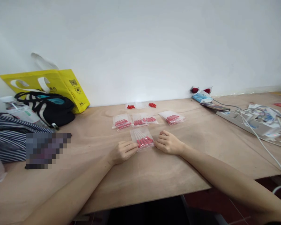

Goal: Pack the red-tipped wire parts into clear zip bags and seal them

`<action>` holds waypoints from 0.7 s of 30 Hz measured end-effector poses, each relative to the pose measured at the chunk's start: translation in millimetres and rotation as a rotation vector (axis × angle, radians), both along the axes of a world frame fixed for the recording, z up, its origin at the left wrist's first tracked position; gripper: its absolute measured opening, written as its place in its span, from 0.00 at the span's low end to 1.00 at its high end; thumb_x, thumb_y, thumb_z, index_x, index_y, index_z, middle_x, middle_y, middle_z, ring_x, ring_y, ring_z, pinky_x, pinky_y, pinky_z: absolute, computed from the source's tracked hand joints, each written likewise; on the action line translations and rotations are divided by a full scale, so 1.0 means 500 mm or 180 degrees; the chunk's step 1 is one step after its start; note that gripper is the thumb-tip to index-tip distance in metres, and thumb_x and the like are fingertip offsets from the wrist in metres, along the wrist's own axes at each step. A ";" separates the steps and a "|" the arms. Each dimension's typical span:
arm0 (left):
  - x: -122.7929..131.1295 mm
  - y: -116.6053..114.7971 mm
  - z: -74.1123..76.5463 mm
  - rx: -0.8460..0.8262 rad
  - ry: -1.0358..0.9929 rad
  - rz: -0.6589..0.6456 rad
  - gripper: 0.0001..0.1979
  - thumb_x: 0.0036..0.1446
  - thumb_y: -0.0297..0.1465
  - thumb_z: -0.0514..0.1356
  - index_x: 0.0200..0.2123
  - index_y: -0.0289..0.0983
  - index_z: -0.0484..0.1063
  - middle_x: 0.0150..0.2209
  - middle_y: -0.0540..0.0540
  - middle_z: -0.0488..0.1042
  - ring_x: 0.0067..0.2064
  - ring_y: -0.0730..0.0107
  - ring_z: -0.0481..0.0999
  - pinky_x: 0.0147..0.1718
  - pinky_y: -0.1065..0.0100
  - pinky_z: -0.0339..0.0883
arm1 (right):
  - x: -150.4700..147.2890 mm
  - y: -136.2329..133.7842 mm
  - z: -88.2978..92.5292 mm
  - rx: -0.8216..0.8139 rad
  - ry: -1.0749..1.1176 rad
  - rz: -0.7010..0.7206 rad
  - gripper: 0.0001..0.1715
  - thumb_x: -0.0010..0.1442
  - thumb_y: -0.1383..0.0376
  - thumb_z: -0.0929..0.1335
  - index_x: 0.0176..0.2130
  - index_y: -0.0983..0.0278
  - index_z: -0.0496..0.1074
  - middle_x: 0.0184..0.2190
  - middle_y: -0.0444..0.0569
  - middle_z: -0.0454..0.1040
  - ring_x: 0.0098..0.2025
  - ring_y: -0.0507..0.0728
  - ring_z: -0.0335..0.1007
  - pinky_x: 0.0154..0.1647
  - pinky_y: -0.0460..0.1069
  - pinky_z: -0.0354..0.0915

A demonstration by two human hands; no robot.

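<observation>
A small clear plastic bag of red pieces lies flat on the wooden table, held at both sides. My left hand pinches its left edge with curled fingers. My right hand pinches its right edge the same way. Behind it lie three similar filled bags in a row. Further back, near the wall, sit two small heaps of loose red pieces.
At the left stand a yellow bag, a black-and-white bag and striped fabric. On the right lie a power strip with white cables, a blue-and-white packet and other small items. The table's front edge is close to me.
</observation>
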State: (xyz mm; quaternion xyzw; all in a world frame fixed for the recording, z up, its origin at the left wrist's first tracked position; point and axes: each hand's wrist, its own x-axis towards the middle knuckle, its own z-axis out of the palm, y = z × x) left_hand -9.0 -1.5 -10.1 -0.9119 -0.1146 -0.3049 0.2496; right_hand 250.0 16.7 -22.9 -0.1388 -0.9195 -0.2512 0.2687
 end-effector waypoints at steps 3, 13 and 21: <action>-0.003 -0.002 0.001 -0.0024 0.0023 -0.0049 0.08 0.57 0.24 0.52 0.39 0.34 0.69 0.34 0.46 0.77 0.33 0.71 0.77 0.30 0.72 0.71 | 0.001 0.002 0.000 0.0036 -0.0059 0.0055 0.19 0.62 0.73 0.55 0.25 0.64 0.66 0.20 0.44 0.63 0.24 0.50 0.55 0.37 0.50 0.54; -0.006 0.001 0.004 -0.0247 0.0057 -0.0164 0.11 0.57 0.22 0.50 0.38 0.38 0.69 0.34 0.47 0.77 0.36 0.70 0.77 0.33 0.70 0.72 | 0.004 0.005 0.000 0.0031 -0.0104 0.0077 0.18 0.62 0.72 0.55 0.25 0.64 0.65 0.21 0.44 0.63 0.25 0.50 0.55 0.38 0.50 0.53; 0.004 0.000 -0.001 -0.0133 -0.0250 0.0144 0.08 0.59 0.25 0.51 0.33 0.36 0.70 0.31 0.48 0.77 0.29 0.75 0.77 0.24 0.76 0.70 | -0.030 -0.011 0.001 0.0045 0.0269 -0.0313 0.13 0.62 0.68 0.58 0.32 0.63 0.69 0.23 0.45 0.68 0.29 0.51 0.59 0.35 0.51 0.52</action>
